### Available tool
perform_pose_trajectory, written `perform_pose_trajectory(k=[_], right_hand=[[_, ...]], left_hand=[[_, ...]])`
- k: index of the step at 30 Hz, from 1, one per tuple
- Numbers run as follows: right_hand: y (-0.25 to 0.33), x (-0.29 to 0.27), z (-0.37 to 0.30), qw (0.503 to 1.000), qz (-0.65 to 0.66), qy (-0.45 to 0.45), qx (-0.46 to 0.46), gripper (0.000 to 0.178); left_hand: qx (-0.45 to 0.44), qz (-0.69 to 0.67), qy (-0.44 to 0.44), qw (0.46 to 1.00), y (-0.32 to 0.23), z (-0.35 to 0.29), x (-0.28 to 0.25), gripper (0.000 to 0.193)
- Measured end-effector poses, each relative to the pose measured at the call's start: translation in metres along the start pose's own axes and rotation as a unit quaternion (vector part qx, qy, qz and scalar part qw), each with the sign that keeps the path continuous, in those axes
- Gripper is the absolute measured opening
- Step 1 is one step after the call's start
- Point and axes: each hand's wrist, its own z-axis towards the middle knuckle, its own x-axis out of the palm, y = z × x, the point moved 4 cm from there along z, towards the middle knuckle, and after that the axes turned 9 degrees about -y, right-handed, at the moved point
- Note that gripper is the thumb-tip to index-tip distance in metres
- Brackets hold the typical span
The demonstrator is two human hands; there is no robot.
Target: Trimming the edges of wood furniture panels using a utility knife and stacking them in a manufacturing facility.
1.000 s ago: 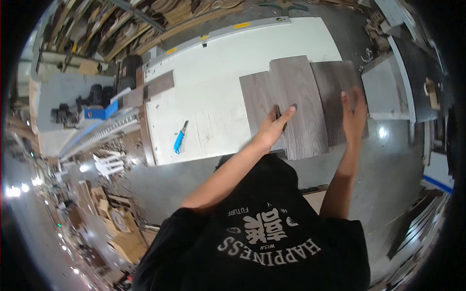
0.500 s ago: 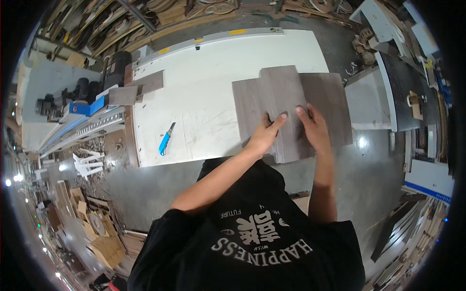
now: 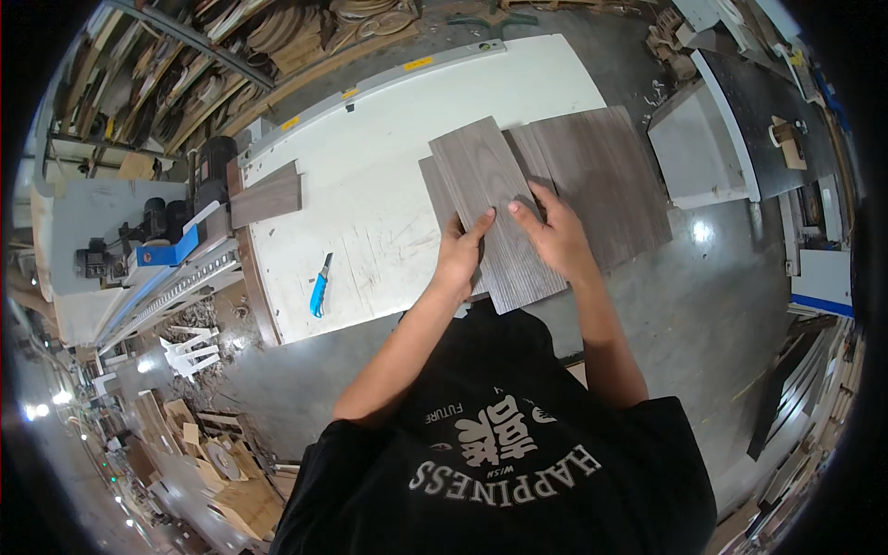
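Observation:
Between my two hands is a narrow grey-brown wood-grain board [image 3: 483, 176], tilted slightly with its far end leaning left. My left hand [image 3: 462, 248] grips its left edge, thumb on top and fingers underneath. On the opposite edge, my right hand [image 3: 555, 231] holds it the same way. Beneath lies a wider wood-grain panel [image 3: 601, 176], reaching out to the right over the table edge. A strip of similar board shows at the left of the held one. Farther left on the white table [image 3: 370, 222] rests a blue utility knife [image 3: 320, 289], its blade pointing away from me.
A long metal level [image 3: 388, 79] runs along the table's far edge. At the left end lie offcut boards [image 3: 268, 196] beside a machine with a blue bracket [image 3: 171, 250]. A grey cabinet [image 3: 694, 153] stands to the right. Racks of wooden pieces [image 3: 185, 83] fill the back left.
The narrow board has turned so its far end leans left, and both hands have shifted left with it. The view has also swung, moving the table slightly within it.

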Motion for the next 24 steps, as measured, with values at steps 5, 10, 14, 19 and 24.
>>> perform_pose_trajectory(k=[5, 10, 14, 19, 24], right_hand=[[0.004, -0.001, -0.003, 1.000, 0.002, -0.007, -0.023, 0.075], [-0.015, -0.005, 0.003, 0.998, 0.023, -0.034, -0.057, 0.071], [-0.061, -0.059, 0.031, 0.951, -0.120, -0.223, -0.177, 0.067], [-0.139, -0.172, 0.066, 0.909, -0.277, -0.308, -0.047, 0.085], [-0.188, -0.196, 0.093, 0.920, -0.275, -0.266, 0.089, 0.100]], left_hand=[[0.000, -0.033, -0.035, 0.999, 0.001, -0.001, -0.007, 0.085], [-0.002, -0.026, -0.023, 0.999, -0.004, -0.002, -0.021, 0.089], [0.015, -0.004, -0.069, 0.997, -0.004, -0.002, -0.069, 0.080], [0.012, 0.017, -0.104, 0.994, -0.001, 0.005, -0.123, 0.083], [0.066, 0.216, -0.129, 0.965, 0.021, 0.025, -0.127, 0.092]])
